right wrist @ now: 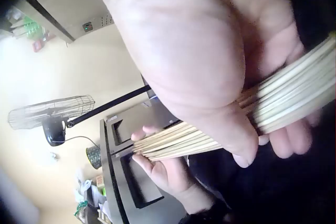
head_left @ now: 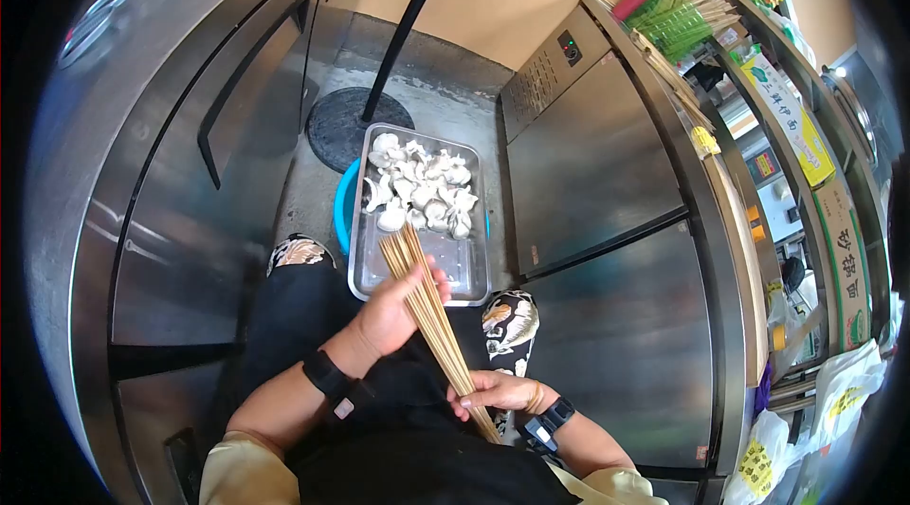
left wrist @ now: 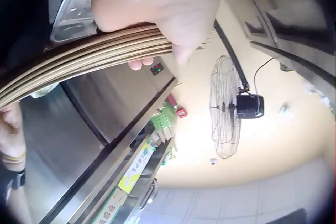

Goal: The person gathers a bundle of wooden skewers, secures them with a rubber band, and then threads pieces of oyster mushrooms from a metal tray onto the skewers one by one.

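Where right hand (head_left: 498, 393) grips skewers (head_left: 431, 315), lower ends hidden.

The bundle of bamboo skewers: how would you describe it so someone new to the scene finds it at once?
Start at the metal tray of white mushroom pieces on the floor between the steel cabinets. Just in front of it, over the seated person's lap, the left hand and right hand grip the bundle of bamboo skewers. It is the only sheaf of long, thin, pale sticks held in hand.
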Motion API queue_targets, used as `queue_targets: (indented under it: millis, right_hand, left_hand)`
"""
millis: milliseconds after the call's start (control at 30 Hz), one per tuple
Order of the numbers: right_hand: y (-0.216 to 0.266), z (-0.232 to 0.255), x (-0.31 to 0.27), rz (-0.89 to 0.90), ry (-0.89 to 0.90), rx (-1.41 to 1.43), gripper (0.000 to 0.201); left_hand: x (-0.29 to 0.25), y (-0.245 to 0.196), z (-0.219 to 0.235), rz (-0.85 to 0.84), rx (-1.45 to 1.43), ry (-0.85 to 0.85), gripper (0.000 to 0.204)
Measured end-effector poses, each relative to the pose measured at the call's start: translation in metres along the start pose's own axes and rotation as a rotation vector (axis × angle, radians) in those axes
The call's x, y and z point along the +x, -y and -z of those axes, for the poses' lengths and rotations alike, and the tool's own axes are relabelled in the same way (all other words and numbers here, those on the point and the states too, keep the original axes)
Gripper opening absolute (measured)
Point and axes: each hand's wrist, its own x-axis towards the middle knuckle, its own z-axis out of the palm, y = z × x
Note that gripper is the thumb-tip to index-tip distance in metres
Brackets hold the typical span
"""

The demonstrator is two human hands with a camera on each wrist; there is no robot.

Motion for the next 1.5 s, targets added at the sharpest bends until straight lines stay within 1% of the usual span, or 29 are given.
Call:
queue_targets:
  millis: [33,100,133,233,300,333,367,400,433,467,500,600,700,733,833,867,900,933,967,1000,1033,1100,1167,1233,1300,1367,1433,1467,1500]
  right_hand:
    - [0.002,0.001,-0.002,-0.021,-0.005,-0.002,0.026]
    - [0.009,-0.001,-0.003,-0.060,-0.016,-0.002,0.027]
    - [0.015,0.000,0.000,-0.048,-0.024,0.004,0.029]
    - [0.052,-0.004,0.020,0.179,-0.096,-0.119,0.035]
    - [0.069,0.005,0.036,0.283,-0.219,-0.158,0.035]
    - [0.075,0.014,0.045,0.283,-0.245,-0.142,0.034]
    - [0.081,0.022,0.053,0.281,-0.271,-0.127,0.033]
    - [0.090,0.027,0.057,0.289,-0.306,-0.112,0.028]
    - [0.099,0.029,0.060,0.316,-0.321,-0.066,0.026]
    - [0.105,0.035,0.064,0.316,-0.332,-0.062,0.024]
    - [0.108,0.042,0.068,0.314,-0.341,-0.059,0.022]
    - [0.109,0.057,0.081,0.313,-0.366,0.072,0.019]
    - [0.095,0.074,0.093,0.339,-0.265,0.289,0.017]
    - [0.094,0.077,0.096,0.357,-0.237,0.341,0.016]
    - [0.090,0.093,0.102,0.358,-0.278,0.472,0.016]
    - [0.091,0.101,0.102,0.376,-0.298,0.510,0.018]
    - [0.093,0.109,0.099,0.364,-0.349,0.585,0.020]
    - [0.100,0.113,0.096,0.408,-0.355,0.614,0.021]
    - [0.108,0.116,0.093,0.452,-0.362,0.647,0.022]
    - [0.113,0.123,0.092,0.525,-0.325,0.675,0.022]
    - [0.120,0.130,0.092,0.604,-0.287,0.697,0.022]
    - [0.137,0.135,0.090,0.639,-0.313,0.699,0.020]
    - [0.144,0.145,0.088,0.681,-0.318,0.725,0.020]
    - [0.147,0.156,0.083,0.761,-0.299,0.743,0.021]
    - [0.148,0.172,0.076,0.800,-0.289,0.802,0.021]
    - [0.157,0.185,0.068,0.875,-0.293,0.848,0.021]
    - [0.156,0.201,0.065,0.907,-0.303,0.892,0.021]
    - [0.153,0.210,0.066,0.891,-0.319,0.901,0.021]
    - [0.148,0.218,0.069,0.877,-0.337,0.913,0.020]
  left_hand:
    - [0.002,-0.012,-0.004,-0.032,-0.007,-0.026,0.024]
    - [0.004,-0.021,-0.001,-0.093,0.085,-0.007,0.025]
    - [0.005,-0.020,0.001,-0.079,0.085,-0.009,0.025]
    - [0.012,-0.011,0.005,-0.020,0.105,-0.014,0.024]
    - [0.018,-0.004,0.004,0.023,0.140,-0.021,0.024]
    - [0.023,-0.005,0.004,0.057,0.195,0.027,0.023]
    - [0.027,-0.009,0.002,0.070,0.332,0.034,0.023]
    - [0.033,-0.013,-0.001,0.081,0.468,0.041,0.022]
    - [0.039,-0.018,-0.004,0.088,0.606,0.048,0.022]
    - [0.047,-0.024,-0.003,0.154,0.607,0.020,0.021]
    - [0.055,-0.026,-0.001,0.155,0.606,0.008,0.021]
    - [0.084,-0.031,0.015,0.186,0.575,-0.033,0.022]
    - [0.111,-0.037,0.031,0.268,0.486,-0.082,0.026]
    - [0.118,-0.043,0.032,0.289,0.540,-0.085,0.026]
    - [0.142,-0.066,0.038,0.193,0.764,-0.213,0.023]
    - [0.155,-0.077,0.050,0.061,0.787,-0.221,0.019]
    - [0.163,-0.089,0.061,-0.082,0.841,-0.351,0.015]
    - [0.172,-0.100,0.073,-0.250,0.768,-0.389,0.012]
    - [0.173,-0.117,0.063,-0.341,0.851,-0.441,0.009]
    - [0.173,-0.129,0.055,-0.426,0.935,-0.470,0.006]
    - [0.173,-0.137,0.051,-0.467,1.017,-0.496,0.006]
    - [0.179,-0.144,0.067,-0.492,1.281,-0.554,0.005]
    - [0.181,-0.141,0.067,-0.398,1.381,-0.519,0.006]
    - [0.186,-0.135,0.078,-0.367,1.434,-0.376,0.008]
    - [0.187,-0.126,0.079,-0.276,1.473,-0.333,0.008]
    - [0.191,-0.112,0.077,-0.255,1.554,-0.331,0.009]
    - [0.195,-0.095,0.081,-0.239,1.634,-0.302,0.009]
    - [0.197,-0.085,0.078,-0.222,1.646,-0.264,0.010]
    - [0.199,-0.076,0.076,-0.220,1.728,-0.220,0.011]
